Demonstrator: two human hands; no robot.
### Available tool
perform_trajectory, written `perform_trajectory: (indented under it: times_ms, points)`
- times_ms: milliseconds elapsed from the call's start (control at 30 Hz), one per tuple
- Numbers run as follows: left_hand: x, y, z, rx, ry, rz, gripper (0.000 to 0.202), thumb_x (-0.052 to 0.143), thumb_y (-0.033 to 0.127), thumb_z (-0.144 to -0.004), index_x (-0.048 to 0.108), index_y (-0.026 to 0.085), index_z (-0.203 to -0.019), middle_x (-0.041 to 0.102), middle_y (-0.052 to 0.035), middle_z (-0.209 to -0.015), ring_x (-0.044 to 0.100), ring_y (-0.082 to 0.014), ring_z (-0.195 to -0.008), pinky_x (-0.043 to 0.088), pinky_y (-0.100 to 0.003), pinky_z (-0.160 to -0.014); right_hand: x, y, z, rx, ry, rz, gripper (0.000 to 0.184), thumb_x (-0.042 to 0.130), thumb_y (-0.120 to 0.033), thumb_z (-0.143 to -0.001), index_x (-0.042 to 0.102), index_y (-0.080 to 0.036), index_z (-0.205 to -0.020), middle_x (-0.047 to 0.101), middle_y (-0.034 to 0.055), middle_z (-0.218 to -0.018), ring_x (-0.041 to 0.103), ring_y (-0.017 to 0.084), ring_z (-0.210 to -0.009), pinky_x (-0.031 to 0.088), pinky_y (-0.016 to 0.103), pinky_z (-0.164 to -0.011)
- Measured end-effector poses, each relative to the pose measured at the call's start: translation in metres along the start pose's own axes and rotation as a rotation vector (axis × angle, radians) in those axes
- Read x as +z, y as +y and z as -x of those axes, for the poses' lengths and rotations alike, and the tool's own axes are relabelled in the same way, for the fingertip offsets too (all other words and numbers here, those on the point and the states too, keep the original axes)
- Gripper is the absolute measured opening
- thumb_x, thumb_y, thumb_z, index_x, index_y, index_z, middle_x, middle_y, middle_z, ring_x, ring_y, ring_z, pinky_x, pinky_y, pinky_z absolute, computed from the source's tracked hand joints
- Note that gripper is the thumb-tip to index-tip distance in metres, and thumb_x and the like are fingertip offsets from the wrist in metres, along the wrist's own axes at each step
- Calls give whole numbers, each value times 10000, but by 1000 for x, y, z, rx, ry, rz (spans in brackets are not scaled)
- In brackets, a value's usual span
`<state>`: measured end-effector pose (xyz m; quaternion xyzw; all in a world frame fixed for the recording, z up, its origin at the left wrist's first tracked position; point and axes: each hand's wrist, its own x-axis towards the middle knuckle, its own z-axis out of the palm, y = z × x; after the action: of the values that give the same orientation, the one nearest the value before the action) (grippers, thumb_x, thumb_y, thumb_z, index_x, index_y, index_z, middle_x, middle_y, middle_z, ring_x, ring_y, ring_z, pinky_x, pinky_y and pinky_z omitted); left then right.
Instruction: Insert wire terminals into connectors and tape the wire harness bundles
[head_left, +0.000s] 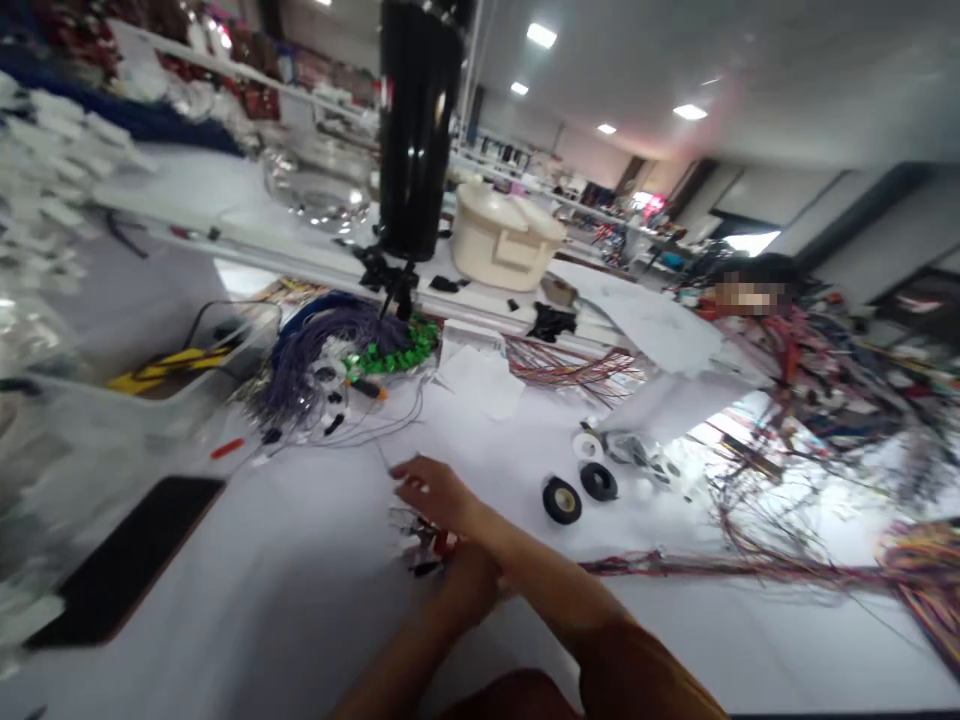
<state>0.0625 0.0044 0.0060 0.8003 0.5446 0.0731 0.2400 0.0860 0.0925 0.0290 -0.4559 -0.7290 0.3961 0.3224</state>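
Observation:
My left hand (474,582) is closed around the end of a long wire bundle (675,568) that runs off to the right across the white table. Small connectors and an orange-red piece (444,544) stick out beside its fingers, blurred. Crossing over it, my right hand (439,495) has its fingertips pinched together at a thin grey wire (382,456). To the right lie two black tape rolls, one (562,500) nearer and one (599,482) behind it. A white roll (587,446) is just beyond them.
A dark phone-like slab (131,560) lies on the left beside clear plastic bags. At the back are purple wires (330,345) with green connectors (397,347), a cream container (506,235) and a black cylinder (420,130) on a shelf. Another person (757,290) is behind tangled wires at right.

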Motion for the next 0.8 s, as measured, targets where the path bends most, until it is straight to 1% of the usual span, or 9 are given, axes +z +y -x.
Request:
perform_trajectory:
  times_ms: [100,133,200,267,333,433,600,700,800]
  points:
    - [2,-3,-1,341,-154,37,234,547,277,-879,700,194,-1036,708,-99,-1101,654,-264,-1047,508,-347,-943,-56,28,87,75,345,132,182,541,-291,-889,708,-228,-928,725,62,-938,677,205,-879,538,353,-800]
    - [5,-3,0,394,-177,37,223,563,264,-870,688,193,-1040,700,-99,-1120,637,-265,-1081,488,-368,-966,-68,38,116,118,465,173,188,529,-298,-887,705,-232,-898,729,71,-928,682,221,-866,543,368,-778]
    - [12,-2,2,412,-173,8,240,491,222,-906,665,176,-1065,673,-108,-1152,604,-266,-1118,454,-393,-981,-81,59,167,220,642,254,198,514,-311,-874,698,-243,-841,723,80,-860,674,246,-779,538,384,-681]
    - [19,0,5,395,-148,-44,273,408,187,-943,647,168,-1073,662,-114,-1150,595,-261,-1112,432,-391,-974,-79,74,201,275,691,272,200,511,-301,-864,695,-256,-800,712,71,-792,669,255,-730,536,401,-674]
    - [24,2,7,374,-125,-92,290,350,198,-979,627,163,-1057,669,-115,-1108,612,-249,-1066,427,-372,-939,-70,80,216,277,677,255,208,510,-262,-858,698,-256,-770,714,66,-790,681,258,-772,537,410,-734]
    - [24,4,7,329,-151,-135,295,301,245,-1016,588,179,-1031,695,-95,-1050,653,-217,-1000,424,-323,-854,-61,79,209,299,675,207,199,536,-198,-851,712,-236,-765,721,47,-795,681,230,-808,525,380,-798]
    - [19,7,2,254,-214,-167,293,288,326,-1028,556,211,-1055,722,-67,-1032,691,-200,-943,407,-283,-729,-72,78,203,338,688,79,133,620,-216,-851,730,-213,-775,711,-3,-761,646,153,-771,506,264,-756]
    - [15,7,3,217,-210,-133,315,290,377,-1022,567,227,-1022,730,-49,-989,694,-205,-897,403,-273,-687,-86,72,228,315,741,23,169,606,-316,-884,742,-216,-878,716,4,-823,635,141,-780,501,249,-746]
    - [11,6,3,187,-205,-105,305,325,404,-1000,580,237,-1007,735,-45,-969,692,-224,-894,416,-279,-690,-131,67,273,289,985,89,252,534,-333,-912,723,-192,-998,714,38,-885,638,148,-810,502,264,-762]
